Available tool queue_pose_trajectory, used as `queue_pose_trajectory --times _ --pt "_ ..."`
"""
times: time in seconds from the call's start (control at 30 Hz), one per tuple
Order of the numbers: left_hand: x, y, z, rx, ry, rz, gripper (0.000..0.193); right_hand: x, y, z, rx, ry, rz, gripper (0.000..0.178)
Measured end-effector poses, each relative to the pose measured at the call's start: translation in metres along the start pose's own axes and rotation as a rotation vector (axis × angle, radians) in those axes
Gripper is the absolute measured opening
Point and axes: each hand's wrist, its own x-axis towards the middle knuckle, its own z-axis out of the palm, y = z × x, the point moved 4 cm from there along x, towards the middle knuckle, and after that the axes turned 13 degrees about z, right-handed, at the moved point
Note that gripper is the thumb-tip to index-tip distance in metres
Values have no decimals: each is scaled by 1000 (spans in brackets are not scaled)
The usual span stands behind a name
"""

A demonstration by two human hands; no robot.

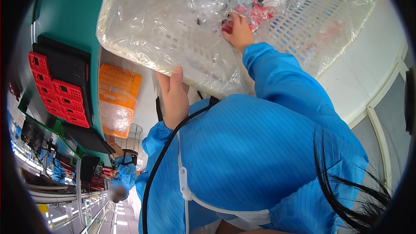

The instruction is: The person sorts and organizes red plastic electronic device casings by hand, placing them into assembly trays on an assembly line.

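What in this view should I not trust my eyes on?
All in the head view:
Right hand: what its fingertips hold, hidden by the hand and clear plastic.
Left hand: some fingertips, hidden by the hand itself and the basket's edge.
Basket: far end, cut off by the top picture edge.
Co-worker: hand details, too small.

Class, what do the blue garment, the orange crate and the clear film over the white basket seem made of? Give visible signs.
Blue garment: probably woven synthetic, slight sheen; fine stripes, soft folds.
Orange crate: likely moulded plastic; uniform colour, openings in its surface.
Clear film: thin, glossy plastic, judging by wrinkles and sharp glints.
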Motion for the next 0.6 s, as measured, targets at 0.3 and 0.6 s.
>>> queue_pose_trajectory --times 0.3,0.6 --pt "-1 1 4 32 6 -20 56 12 34 39 -40 101 -75 76" --pt "-6 -11 -4 70 181 57 53 26 14 33 -308 -107 -234 72"
